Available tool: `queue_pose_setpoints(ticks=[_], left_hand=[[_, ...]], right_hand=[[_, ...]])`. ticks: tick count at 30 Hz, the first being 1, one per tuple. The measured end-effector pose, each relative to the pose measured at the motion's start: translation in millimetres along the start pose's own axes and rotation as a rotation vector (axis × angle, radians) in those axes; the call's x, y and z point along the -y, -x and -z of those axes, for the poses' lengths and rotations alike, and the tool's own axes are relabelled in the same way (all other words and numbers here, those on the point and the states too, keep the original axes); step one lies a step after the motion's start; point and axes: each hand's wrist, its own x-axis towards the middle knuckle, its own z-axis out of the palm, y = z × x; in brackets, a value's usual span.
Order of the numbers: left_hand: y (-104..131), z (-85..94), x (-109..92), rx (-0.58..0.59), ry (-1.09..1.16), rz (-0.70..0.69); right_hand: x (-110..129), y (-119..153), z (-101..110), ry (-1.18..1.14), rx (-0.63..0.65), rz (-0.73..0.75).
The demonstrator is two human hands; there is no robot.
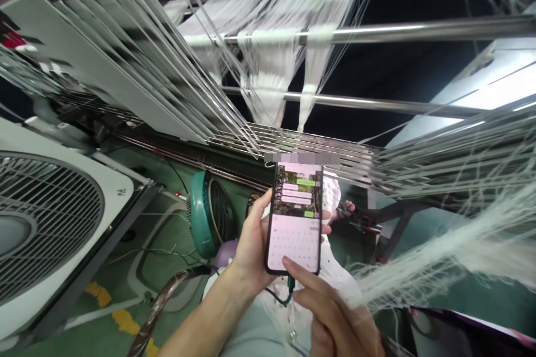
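My left hand (252,245) is wrapped round a smartphone (295,217), with the fingertips showing at its right edge. The lit screen has chat bubbles above and a keyboard below. A dark green cable (290,291) runs from the phone's bottom end. My right hand (335,312) is empty, its index finger stretched out to the lower part of the keyboard; whether it presses the glass I cannot tell. The other fingers of that hand are loosely bent. White yarn bundles (272,78) hang just beyond the phone, over a frame of thin metal strips (330,150).
A large white fan (113,178) stands at the left, with a small green fan (201,215) on the floor beside my left hand. Metal bars (419,30) cross the machine ahead. Loose white yarn (435,240) stretches along the right. Cables lie on the green floor.
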Motion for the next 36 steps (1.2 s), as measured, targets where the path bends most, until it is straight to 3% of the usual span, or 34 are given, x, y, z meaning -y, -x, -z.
queue_pose_setpoints(ticks=[12, 21, 31, 36], left_hand=[[5, 14.1, -1, 0.087, -0.02, 0.038], [10, 11.4, -4, -0.026, 0.001, -0.024], [10, 11.5, -4, 0.024, 0.022, -0.031], [11, 11.7, -4, 0.012, 0.02, -0.013]], right_hand=[[3, -1, -2, -0.024, -0.081, -0.037], [-13, -2, 5, -0.143, -0.059, 0.043], [-7, 0, 2, -0.114, -0.111, -0.054], [-7, -3, 2, -0.155, -0.09, 0.019]])
